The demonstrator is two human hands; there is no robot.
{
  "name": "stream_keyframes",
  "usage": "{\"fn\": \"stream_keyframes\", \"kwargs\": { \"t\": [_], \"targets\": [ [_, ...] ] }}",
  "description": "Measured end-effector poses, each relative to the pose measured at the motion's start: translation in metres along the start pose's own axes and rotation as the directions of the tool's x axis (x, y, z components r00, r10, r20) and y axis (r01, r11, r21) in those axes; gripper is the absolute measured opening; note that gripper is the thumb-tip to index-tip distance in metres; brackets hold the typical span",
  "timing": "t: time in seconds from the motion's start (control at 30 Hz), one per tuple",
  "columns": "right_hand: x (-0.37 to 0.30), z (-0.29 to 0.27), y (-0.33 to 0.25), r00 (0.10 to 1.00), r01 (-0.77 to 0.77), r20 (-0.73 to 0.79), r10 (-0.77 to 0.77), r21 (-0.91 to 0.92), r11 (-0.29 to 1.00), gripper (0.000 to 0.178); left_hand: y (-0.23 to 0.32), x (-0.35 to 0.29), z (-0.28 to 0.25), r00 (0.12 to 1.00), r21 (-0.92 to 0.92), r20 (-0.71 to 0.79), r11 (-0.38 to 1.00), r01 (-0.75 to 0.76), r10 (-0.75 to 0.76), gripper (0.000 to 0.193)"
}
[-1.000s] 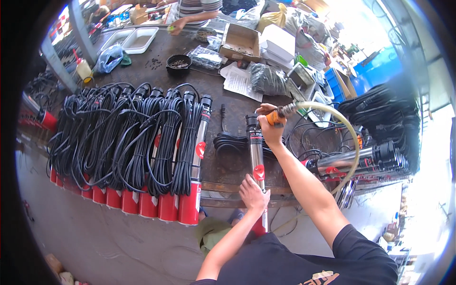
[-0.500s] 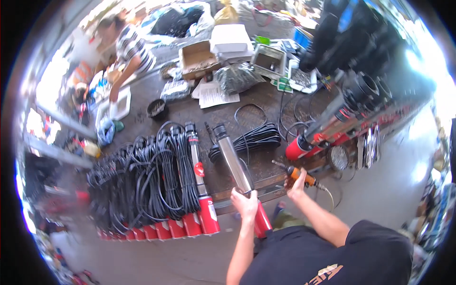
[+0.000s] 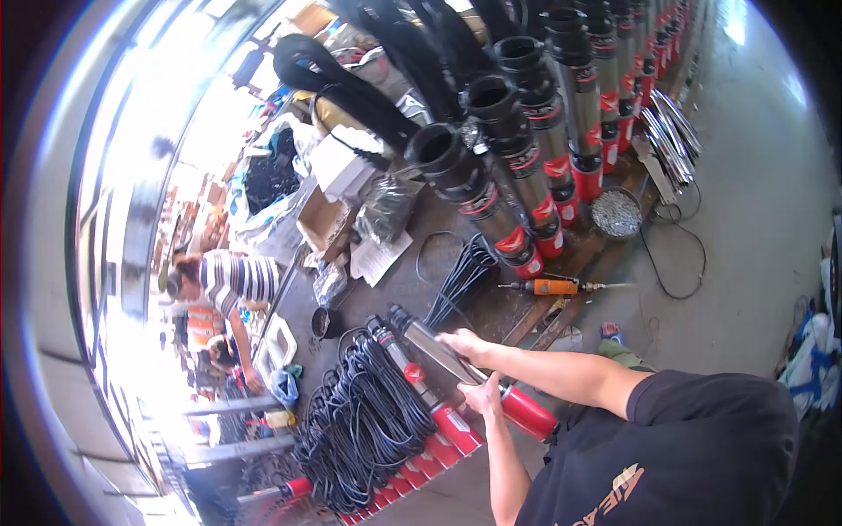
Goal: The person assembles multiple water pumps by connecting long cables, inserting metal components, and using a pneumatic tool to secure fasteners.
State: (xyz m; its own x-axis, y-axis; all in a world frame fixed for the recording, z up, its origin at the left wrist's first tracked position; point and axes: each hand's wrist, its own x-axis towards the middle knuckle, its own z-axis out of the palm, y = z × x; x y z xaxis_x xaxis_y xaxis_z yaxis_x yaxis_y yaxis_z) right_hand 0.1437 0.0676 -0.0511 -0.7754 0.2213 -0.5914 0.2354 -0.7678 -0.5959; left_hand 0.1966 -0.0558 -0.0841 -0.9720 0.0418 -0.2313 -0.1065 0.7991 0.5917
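Observation:
A submersible pump, a steel tube with a black end and a red lower body, slants from the table edge toward my body. My left hand is closed round its middle, just above the red part. Farther up, my right hand is on the steel tube; its fingers partly hide behind the tube. An orange power screwdriver lies on the table edge, apart from both hands. Left of the held pump, several similar pumps lie in a row under coiled black cables.
Several pumps stand upright at the back right. Beside them are a round dish of small metal parts and shiny metal strips. A black cable coil, cardboard box and black cup sit farther back. Another person works at left.
My right hand has let go of the power screwdriver, now lying on the table, and has come to the pump. My left hand stays on the pump. The view has swung round.

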Motion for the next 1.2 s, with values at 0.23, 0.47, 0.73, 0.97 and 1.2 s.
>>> {"fn": "stream_keyframes", "kwargs": {
  "t": [0.23, 0.47, 0.73, 0.97, 1.2],
  "targets": [
    [-0.158, 0.045, 0.012, 0.594, 0.732, 0.497, -0.632, -0.66, 0.169, 0.054, -0.066, 0.015, 0.05, 1.0, -0.001, 0.02, 1.0, -0.004, 0.004, 0.095],
    [-0.198, -0.159, 0.048, 0.982, -0.101, -0.155, -0.11, -0.916, 0.388, 0.094, 0.029, -0.016, 0.067, 0.968, -0.369, 0.233, 0.912, 0.179, -0.096, 0.071],
    [-0.165, -0.221, 0.102, 0.949, -0.166, 0.109, 0.295, -0.621, 0.766, 0.039, 0.046, -0.026, 0.085, 0.981, -0.138, 0.059, 0.972, 0.192, -0.186, 0.072],
    [-0.174, -0.28, -0.012, 0.879, 0.151, -0.112, -0.464, -0.856, 0.494, 0.054, 0.006, -0.006, 0.073, 0.989, -0.043, 0.09, 0.992, 0.122, -0.117, 0.09],
    [-0.188, -0.513, -0.216, 0.015, -0.259, -0.678, -0.735, -0.712, 0.652, 0.025, 0.031, -0.041, 0.023, 0.987, 0.077, -0.138, 0.994, -0.075, 0.085, 0.082]
  ]
}}
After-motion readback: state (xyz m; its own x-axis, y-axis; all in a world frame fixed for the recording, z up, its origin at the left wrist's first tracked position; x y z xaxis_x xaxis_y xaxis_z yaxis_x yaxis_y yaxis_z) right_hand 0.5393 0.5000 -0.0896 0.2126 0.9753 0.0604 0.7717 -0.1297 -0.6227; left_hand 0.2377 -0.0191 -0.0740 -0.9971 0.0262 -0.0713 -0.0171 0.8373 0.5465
